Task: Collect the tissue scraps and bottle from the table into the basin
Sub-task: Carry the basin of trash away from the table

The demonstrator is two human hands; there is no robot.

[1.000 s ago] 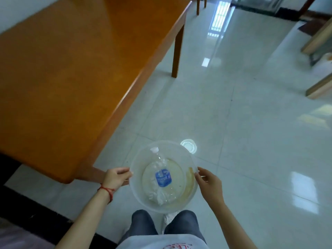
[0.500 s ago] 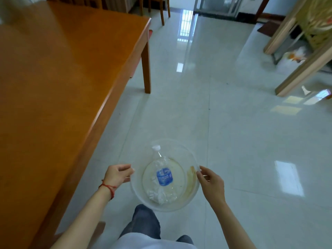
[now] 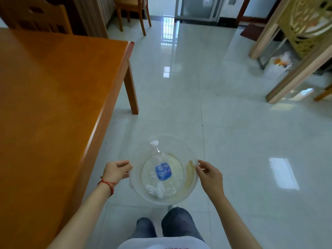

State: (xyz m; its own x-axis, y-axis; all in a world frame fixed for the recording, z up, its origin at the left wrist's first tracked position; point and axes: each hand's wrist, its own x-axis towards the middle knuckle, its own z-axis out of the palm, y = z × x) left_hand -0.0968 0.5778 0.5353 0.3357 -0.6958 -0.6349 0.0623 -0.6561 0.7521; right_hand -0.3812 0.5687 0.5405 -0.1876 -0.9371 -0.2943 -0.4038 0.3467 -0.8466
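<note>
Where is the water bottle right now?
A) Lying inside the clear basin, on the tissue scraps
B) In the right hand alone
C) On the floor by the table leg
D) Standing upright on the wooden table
A: the bottle lies in the clear basin over the tissue scraps, with the left hand and right hand holding opposite rims.

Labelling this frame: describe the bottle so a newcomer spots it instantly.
Right of the orange table, both hands hold a clear basin over the floor. The bottle lies inside, above the white tissue scraps: clear plastic, white cap, blue label.

Glossy tile floor point(image 3: 233, 123) w/ glare; chair point(image 3: 133, 8) behind.
</note>
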